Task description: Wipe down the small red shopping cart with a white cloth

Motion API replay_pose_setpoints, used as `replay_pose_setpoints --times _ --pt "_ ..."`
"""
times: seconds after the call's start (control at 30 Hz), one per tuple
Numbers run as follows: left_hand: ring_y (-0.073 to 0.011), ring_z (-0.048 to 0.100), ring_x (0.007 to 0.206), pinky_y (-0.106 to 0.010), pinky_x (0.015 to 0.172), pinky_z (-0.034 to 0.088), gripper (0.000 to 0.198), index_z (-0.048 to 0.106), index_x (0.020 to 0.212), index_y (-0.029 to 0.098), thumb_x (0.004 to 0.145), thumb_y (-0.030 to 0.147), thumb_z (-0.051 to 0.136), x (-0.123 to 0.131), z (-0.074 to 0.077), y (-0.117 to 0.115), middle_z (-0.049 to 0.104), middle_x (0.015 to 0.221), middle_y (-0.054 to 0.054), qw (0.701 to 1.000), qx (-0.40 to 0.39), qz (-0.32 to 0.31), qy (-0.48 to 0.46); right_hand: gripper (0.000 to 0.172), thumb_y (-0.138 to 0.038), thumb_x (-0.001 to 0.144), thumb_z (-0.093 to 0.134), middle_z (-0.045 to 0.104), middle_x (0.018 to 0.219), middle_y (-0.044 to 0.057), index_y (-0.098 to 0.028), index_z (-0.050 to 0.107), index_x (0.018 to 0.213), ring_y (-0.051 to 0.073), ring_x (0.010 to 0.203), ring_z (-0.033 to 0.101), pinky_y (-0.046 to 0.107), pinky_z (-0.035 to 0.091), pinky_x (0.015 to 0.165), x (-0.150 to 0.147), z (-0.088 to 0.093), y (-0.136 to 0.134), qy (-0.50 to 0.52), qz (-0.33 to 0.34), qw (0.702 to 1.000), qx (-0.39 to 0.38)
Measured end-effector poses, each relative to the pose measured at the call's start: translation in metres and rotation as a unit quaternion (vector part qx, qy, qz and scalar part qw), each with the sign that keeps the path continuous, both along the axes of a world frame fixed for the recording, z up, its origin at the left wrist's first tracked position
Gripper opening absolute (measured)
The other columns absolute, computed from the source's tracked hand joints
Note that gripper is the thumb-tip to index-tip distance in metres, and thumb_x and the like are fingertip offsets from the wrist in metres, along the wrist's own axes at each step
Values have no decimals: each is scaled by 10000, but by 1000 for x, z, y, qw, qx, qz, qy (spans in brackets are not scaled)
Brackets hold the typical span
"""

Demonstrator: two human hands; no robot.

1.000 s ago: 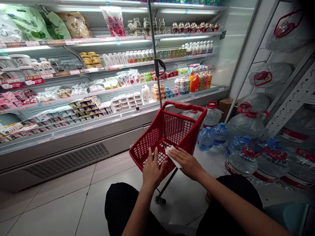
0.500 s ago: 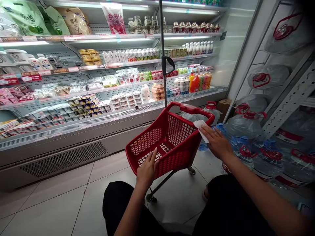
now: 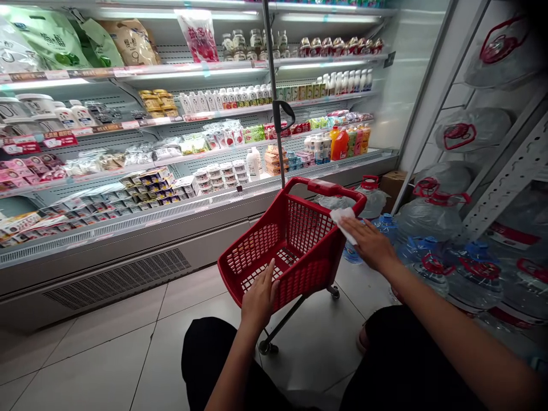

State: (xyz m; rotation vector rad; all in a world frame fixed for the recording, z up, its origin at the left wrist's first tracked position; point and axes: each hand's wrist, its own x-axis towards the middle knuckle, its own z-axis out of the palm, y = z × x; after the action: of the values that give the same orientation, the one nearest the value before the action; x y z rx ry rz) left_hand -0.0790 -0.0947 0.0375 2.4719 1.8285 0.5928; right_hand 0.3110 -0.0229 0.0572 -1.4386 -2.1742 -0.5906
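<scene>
A small red shopping cart (image 3: 295, 290) with mesh sides and a tall dark pole stands before me on the tiles. My left hand (image 3: 260, 298) rests on the near edge of its basket, fingers stretched out and not wrapped around the rim. Under the fingers of my right hand (image 3: 371, 242) is a folded white wipe (image 3: 343, 217), pressed to the cart's right side at the upper rim just below the handle (image 3: 329, 188). The palm side of that hand is hidden. Through the mesh floor of the basket, the pale tiles show.
Behind the cart runs an open refrigerated case (image 3: 205, 225) stocked with dairy cups, bottles and bags. Large water bottles (image 3: 475, 268) crowd the right side beside a white rack (image 3: 509, 160). A cardboard box (image 3: 393, 181) sits at the case's end.
My right hand and the wipe have shifted a little left along the rim. The cart's handle end and pole have swung slightly left. My left hand stays at the near edge.
</scene>
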Motion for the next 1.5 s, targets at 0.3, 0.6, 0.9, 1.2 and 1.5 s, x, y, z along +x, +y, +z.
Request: replay_pose_setpoints --times 0.3,0.6,0.9,1.2,1.5 --pt "-269 436 1489 -475 1196 418 625 145 1671 246 1101 425 326 19 -13 6 415 1644 -99 998 60 -12 0 744 -106 917 403 420 1638 75 -202 279 1644 234 1507 398 485 307 1260 -38 -17 21 49 5 998 -37" --pt "-286 174 1596 -489 1220 376 838 -68 1669 274 1055 540 438 34 3 -9 81 1746 -116 992 -17 -104 -76 835 -69 889 435 327 1682 14 -255 184 1663 172 1552 299 451 278 1283 -144 -44 -52 31 235 965 -112" --pt "-317 348 1538 -556 1244 300 957 98 1667 347 930 636 636 -31 6 -1 250 1714 -104 986 -13 -150 71 849 -75 864 425 349 1669 9 -282 209 1659 185 1543 322 470 291 1265 -88 -32 18 17 116 987 -107" --pt "-299 611 1315 -453 1108 474 828 200 1660 297 980 471 641 4 -22 14 438 1620 -154 984 88 -73 138 739 -80 877 424 406 1643 74 -186 374 1606 214 1521 373 477 311 1264 -121 -40 11 64 85 984 -141" --pt "-261 744 1029 -368 836 587 830 121 1672 295 999 431 587 45 -21 9 394 1646 -154 987 57 -108 102 801 -60 888 428 362 1670 25 -241 256 1650 194 1569 257 470 269 1287 -129 -60 -84 53 175 973 -142"
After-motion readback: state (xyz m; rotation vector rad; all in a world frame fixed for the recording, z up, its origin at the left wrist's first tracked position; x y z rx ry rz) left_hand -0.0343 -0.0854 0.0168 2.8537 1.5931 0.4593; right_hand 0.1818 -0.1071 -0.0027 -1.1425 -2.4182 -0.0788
